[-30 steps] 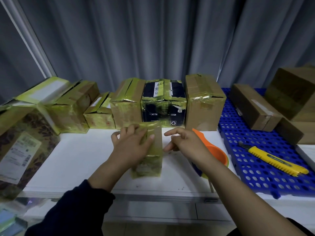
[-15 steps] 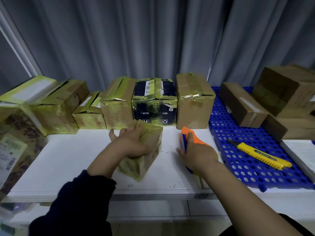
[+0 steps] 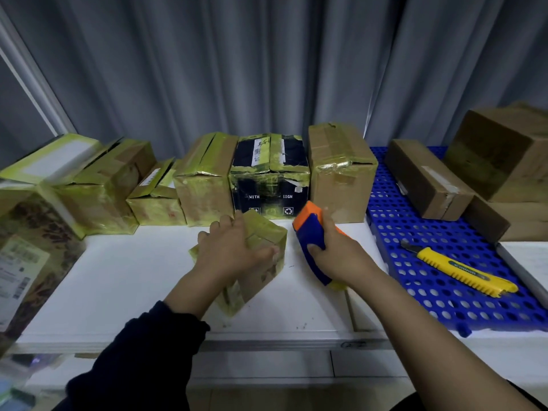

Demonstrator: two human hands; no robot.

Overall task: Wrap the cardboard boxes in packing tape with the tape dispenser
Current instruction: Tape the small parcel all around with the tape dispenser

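Note:
A small cardboard box (image 3: 261, 271) wrapped in yellowish tape lies tilted on the white table (image 3: 124, 280), and my left hand (image 3: 234, 250) grips it from above. My right hand (image 3: 338, 253) holds an orange and blue tape dispenser (image 3: 311, 235) just right of the box, its orange head pointing up and away. The dispenser and the box are apart. A yellow roll of tape shows slightly under my right wrist.
A row of taped boxes (image 3: 204, 179) lines the back of the table before a grey curtain. A blue perforated mat (image 3: 444, 280) on the right carries a yellow utility knife (image 3: 462, 271) and plain brown boxes (image 3: 427, 179). A large printed box (image 3: 26, 250) stands at the left.
My left hand tipped the small box from upright onto a slant. My right hand left the box, took the dispenser and raised it beside the box.

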